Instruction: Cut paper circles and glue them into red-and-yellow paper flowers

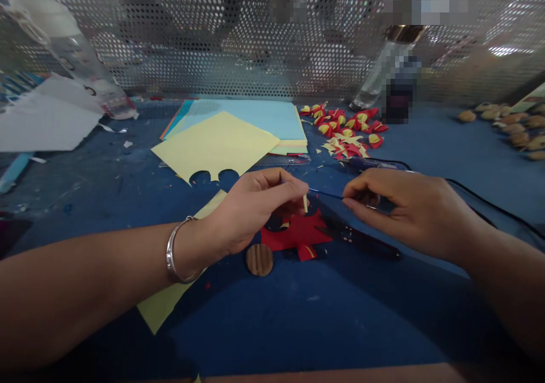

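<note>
My left hand (255, 207) and right hand (404, 207) pinch one thin blue rod (326, 193).
Left fingertips also clamp a yellow strip (305, 203) at its end; bottle (80, 65) print unreadable.

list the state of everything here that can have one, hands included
left hand, grip pinched on a small yellow strip
right hand, grip pinched on a thin blue wire
red paper, cut to shape, flat under the hands
yellow sheet, flat, scallops cut from its near edge
paper stack, flat, neatly piled
red and yellow pieces, folded, loosely heaped
wooden disc, lying flat
bottle, leaning, capped
</note>
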`<move>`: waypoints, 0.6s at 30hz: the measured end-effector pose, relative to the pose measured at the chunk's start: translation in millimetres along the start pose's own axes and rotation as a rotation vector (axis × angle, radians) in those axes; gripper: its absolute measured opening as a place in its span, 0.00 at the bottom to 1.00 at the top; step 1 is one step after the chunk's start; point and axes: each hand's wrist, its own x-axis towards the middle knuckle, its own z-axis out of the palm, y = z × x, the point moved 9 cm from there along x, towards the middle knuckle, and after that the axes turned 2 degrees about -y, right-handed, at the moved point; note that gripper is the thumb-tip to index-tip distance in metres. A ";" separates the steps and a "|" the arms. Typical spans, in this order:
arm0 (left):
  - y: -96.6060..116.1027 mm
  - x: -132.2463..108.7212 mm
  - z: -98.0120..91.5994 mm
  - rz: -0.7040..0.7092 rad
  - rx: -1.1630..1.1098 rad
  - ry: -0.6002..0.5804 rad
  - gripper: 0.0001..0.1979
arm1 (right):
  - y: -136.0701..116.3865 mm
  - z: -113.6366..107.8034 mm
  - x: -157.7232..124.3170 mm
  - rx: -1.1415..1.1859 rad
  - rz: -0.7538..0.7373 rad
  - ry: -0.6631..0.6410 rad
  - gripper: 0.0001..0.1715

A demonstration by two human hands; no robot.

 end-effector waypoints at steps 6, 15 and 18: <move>1.4 -0.3 -6.5 0.006 0.018 0.068 0.19 | -13.3 -1.0 -0.5 0.010 -0.072 -0.006 0.11; 11.4 -6.1 -3.7 0.097 0.118 0.038 0.18 | -16.9 4.8 -2.8 -0.004 -0.088 -0.011 0.11; 12.1 -6.1 -2.8 0.084 0.148 0.024 0.18 | -18.2 3.6 -1.7 -0.011 -0.097 -0.013 0.10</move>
